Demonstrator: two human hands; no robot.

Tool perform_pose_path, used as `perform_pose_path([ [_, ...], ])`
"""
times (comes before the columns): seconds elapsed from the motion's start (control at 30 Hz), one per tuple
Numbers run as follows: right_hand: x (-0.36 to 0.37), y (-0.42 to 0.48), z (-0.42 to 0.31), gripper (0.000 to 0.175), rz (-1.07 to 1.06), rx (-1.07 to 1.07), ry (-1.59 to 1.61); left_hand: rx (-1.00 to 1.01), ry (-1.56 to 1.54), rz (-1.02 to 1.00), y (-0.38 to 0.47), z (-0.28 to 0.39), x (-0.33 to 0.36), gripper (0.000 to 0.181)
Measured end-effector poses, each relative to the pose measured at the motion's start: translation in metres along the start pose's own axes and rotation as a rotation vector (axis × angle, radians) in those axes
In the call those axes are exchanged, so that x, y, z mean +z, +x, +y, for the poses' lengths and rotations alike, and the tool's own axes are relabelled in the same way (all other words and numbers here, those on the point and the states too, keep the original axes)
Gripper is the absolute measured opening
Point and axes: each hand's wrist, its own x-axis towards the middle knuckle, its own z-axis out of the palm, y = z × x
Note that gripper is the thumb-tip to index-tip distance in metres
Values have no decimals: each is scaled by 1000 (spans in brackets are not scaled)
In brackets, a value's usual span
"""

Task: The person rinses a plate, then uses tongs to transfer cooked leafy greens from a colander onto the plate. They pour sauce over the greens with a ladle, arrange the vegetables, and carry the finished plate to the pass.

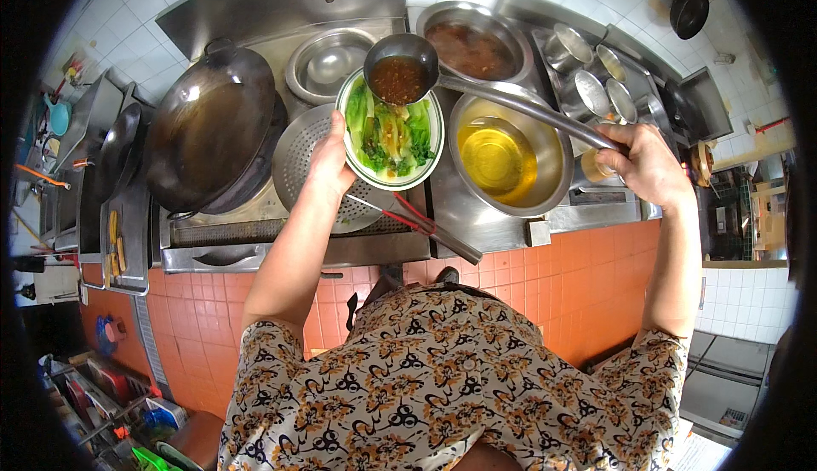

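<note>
My left hand (331, 158) grips the left rim of a white plate (391, 184) with a green band. Cooked leafy greens (383, 133) lie on it, with some brown sauce over their middle. In my right hand (644, 158) is the long metal handle of a ladle (401, 43). The ladle's bowl is tilted over the plate's far edge and holds brown sauce with small bits in it. Behind the plate to the right stands a steel basin of brown sauce (472, 50). Nearer, a second steel basin (555, 180) holds clear yellow oil (498, 161).
A perforated strainer (297, 168) lies under the plate, its red-tied handle (453, 244) jutting past the counter edge. A large wok (214, 133) stands at left. Behind the plate is a steel bowl (329, 62). Several metal containers (587, 91) stand back right, below a hanging pan (690, 8).
</note>
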Motion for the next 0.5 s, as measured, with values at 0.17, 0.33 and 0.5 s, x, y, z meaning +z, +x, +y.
perform_pose_path([
  [0.17, 1, -1, 0, 36, -12, 34, 6, -21, 4, 39, -8, 9, -8, 59],
  [0.33, 2, -1, -2, 36, -27, 98, 47, 38, -58, 32, -6, 11, -22, 64],
  [0.5, 7, 2, 5, 36, 13, -11, 34, 41, -89, -18, 0, 15, -34, 63],
])
